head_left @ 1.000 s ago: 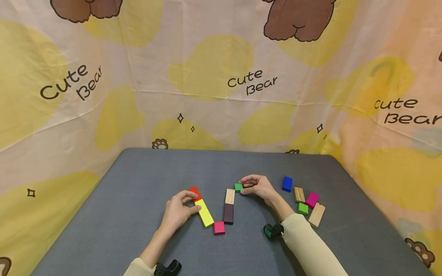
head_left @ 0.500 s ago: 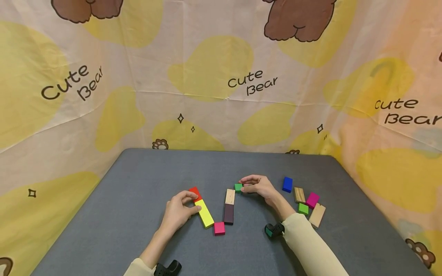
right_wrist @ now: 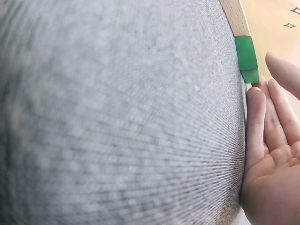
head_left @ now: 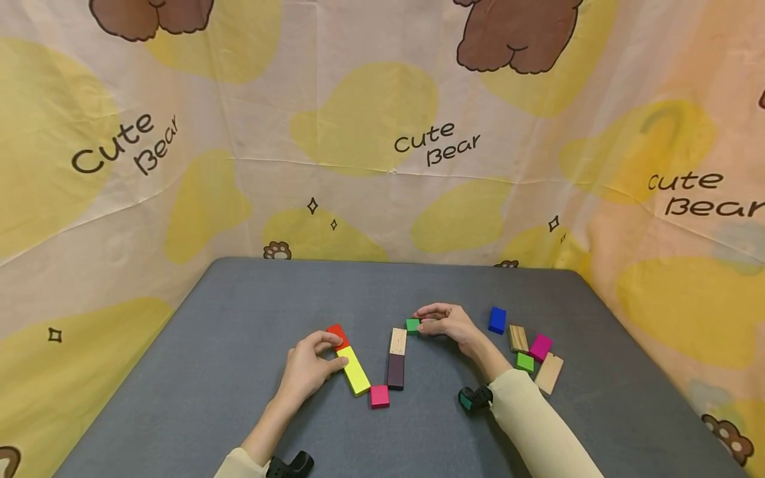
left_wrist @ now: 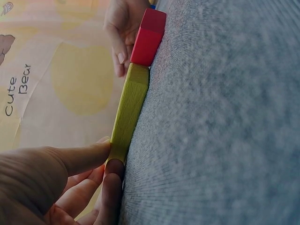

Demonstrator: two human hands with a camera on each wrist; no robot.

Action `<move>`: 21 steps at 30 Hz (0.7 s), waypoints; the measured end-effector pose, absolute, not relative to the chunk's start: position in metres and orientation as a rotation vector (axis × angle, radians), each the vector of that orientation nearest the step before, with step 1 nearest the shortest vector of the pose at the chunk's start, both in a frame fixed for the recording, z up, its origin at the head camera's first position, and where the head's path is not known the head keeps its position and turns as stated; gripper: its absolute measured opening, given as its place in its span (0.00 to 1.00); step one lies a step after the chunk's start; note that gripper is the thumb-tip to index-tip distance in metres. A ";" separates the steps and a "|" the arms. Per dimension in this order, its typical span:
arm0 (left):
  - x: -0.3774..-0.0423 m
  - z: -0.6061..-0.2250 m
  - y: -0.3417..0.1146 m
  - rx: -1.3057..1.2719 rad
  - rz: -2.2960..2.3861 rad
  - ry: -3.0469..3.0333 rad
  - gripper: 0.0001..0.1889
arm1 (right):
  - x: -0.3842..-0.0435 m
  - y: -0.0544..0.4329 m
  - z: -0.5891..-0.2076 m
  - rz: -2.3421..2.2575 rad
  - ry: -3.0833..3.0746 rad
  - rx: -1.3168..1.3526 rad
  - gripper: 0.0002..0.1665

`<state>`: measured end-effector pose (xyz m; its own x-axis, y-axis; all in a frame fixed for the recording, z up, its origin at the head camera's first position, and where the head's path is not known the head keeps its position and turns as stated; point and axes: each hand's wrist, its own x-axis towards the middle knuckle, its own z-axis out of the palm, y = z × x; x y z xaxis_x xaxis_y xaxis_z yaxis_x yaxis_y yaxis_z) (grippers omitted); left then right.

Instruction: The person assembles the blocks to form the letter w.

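In the head view, my left hand (head_left: 307, 366) rests its fingertips on a red block (head_left: 338, 336) and its thumb on the yellow block (head_left: 354, 373) set end to end with it. The left wrist view shows that thumb against the yellow block (left_wrist: 127, 110); the fingers hide the red one. My right hand (head_left: 449, 325) has its fingertips at a green block (head_left: 413, 326); in the right wrist view its thumb stands apart from the green block (right_wrist: 246, 54). A pale wooden block (head_left: 398, 341), a dark purple block (head_left: 396, 372) and a pinkish-red block (head_left: 379, 396) continue the zigzag row.
Right of the right hand lie a blue block (head_left: 497, 320), a striped wooden block (head_left: 518, 337), a magenta block (head_left: 540, 346), a light green block (head_left: 524, 362) and a long pale block (head_left: 548, 373). A patterned cloth (head_left: 382, 133) hangs behind the grey table (head_left: 287, 285).
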<state>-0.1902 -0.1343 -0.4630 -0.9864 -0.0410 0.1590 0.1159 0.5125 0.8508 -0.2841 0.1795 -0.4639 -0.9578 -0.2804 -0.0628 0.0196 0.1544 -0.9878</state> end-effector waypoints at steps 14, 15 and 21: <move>-0.191 -0.464 -0.134 -0.069 -1.499 -2.589 0.17 | -0.283 0.180 -0.466 -1.879 2.222 -0.249 0.20; -0.191 -0.464 -0.134 -0.069 -1.498 -2.589 0.17 | -0.283 0.180 -0.466 -1.882 2.223 -0.252 0.20; -0.192 -0.464 -0.133 -0.057 -1.502 -2.592 0.17 | -0.274 0.192 -0.459 -1.893 2.285 -0.244 0.23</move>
